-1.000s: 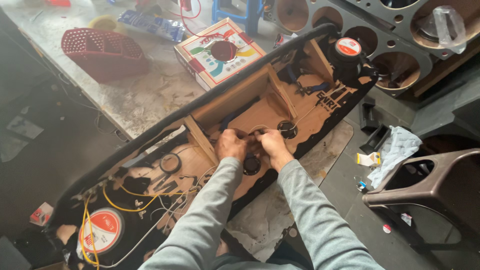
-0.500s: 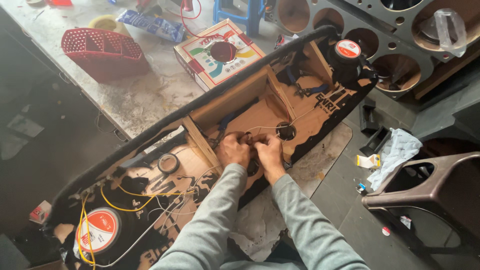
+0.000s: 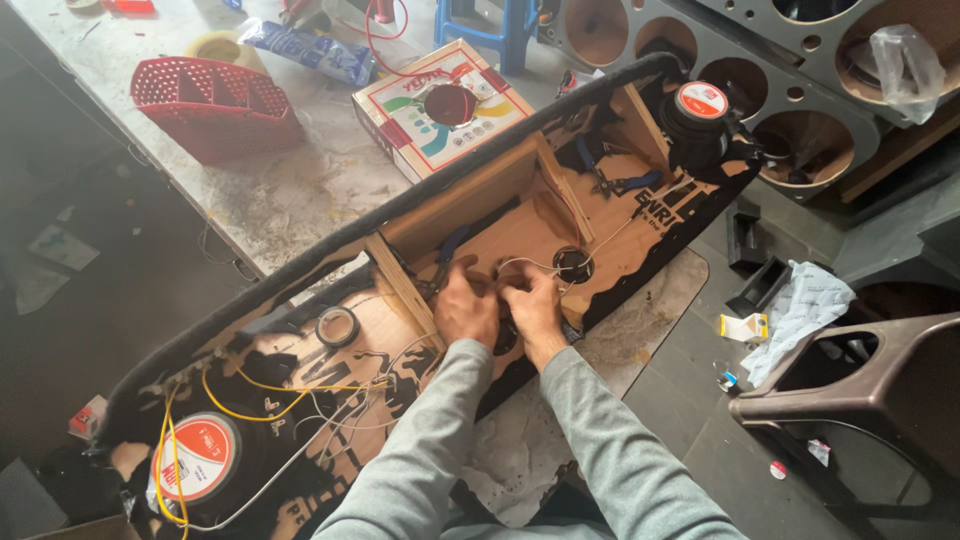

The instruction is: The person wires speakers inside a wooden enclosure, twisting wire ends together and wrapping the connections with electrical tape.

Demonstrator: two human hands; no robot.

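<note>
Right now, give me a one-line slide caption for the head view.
Left hand and right hand work white wires inside an upturned wooden speaker panel.

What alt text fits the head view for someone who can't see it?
Both hands, left and right, work close together on thin wires inside a long wooden speaker panel with a round speaker at each end, beside a red basket.

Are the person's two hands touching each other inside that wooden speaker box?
Cannot tell. In the head view the left hand and right hand sit close together over white wires, but the spot between them is shadowed.
</note>
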